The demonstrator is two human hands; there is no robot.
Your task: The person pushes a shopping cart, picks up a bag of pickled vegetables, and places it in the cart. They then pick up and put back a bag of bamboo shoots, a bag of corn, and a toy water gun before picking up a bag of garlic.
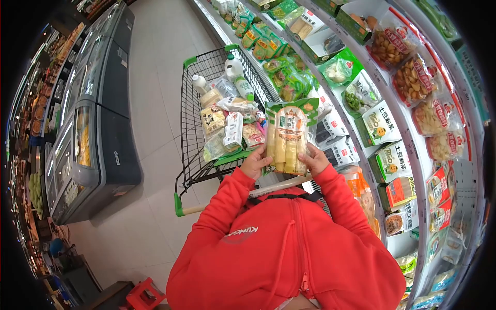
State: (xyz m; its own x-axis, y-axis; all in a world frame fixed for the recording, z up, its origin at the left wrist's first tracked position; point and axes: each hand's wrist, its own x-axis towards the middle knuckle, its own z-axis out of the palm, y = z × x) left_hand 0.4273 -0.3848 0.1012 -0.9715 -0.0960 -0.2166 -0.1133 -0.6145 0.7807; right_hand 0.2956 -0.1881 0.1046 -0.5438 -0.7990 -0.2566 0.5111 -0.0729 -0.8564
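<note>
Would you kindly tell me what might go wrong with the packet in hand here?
The left hand and right hand hold the packet only by its lower sides, so it might tip or slip. Neither hand appears to grip the handle of the cart, so that may roll. Then the packages heaped inside might shift.

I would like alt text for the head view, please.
A left hand and a right hand, in red sleeves, hold a packet. A loaded cart stands ahead, a freezer at left, stocked shelves at right.
</note>
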